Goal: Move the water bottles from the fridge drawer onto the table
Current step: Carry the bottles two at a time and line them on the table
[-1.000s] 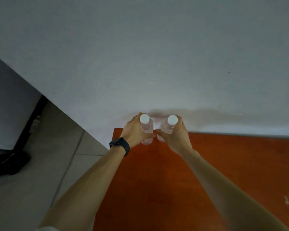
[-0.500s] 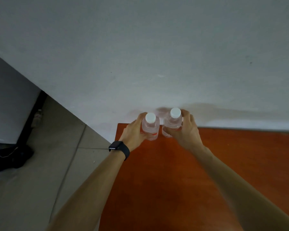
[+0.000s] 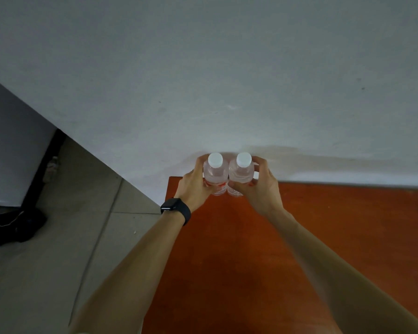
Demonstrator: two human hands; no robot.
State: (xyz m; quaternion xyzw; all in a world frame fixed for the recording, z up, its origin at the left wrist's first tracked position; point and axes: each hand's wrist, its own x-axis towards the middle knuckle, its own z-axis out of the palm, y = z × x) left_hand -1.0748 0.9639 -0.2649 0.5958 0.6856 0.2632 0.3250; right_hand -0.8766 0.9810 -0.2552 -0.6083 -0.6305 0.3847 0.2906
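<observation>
Two small clear water bottles with white caps stand upright side by side at the far left corner of the orange-brown table [image 3: 299, 237], touching each other, close to the white wall. My left hand [image 3: 194, 186], with a black watch on the wrist, grips the left bottle [image 3: 215, 173] from its left side. My right hand [image 3: 261, 186] wraps the right bottle [image 3: 241, 172] from its right side. The bottles' bases are at the tabletop; whether they rest on it is hidden by my fingers. The fridge drawer is out of view.
The white wall [image 3: 227, 68] rises directly behind the table's far edge. Left of the table lies grey tiled floor [image 3: 70, 237]. A dark bag or shoe [image 3: 15, 225] sits on the floor at far left, beside a black strip along a grey panel [image 3: 44, 169].
Both hands brought the bottles together and slightly farther toward the wall; the bottles, apart a second ago, now touch. The camera view shifted a little.
</observation>
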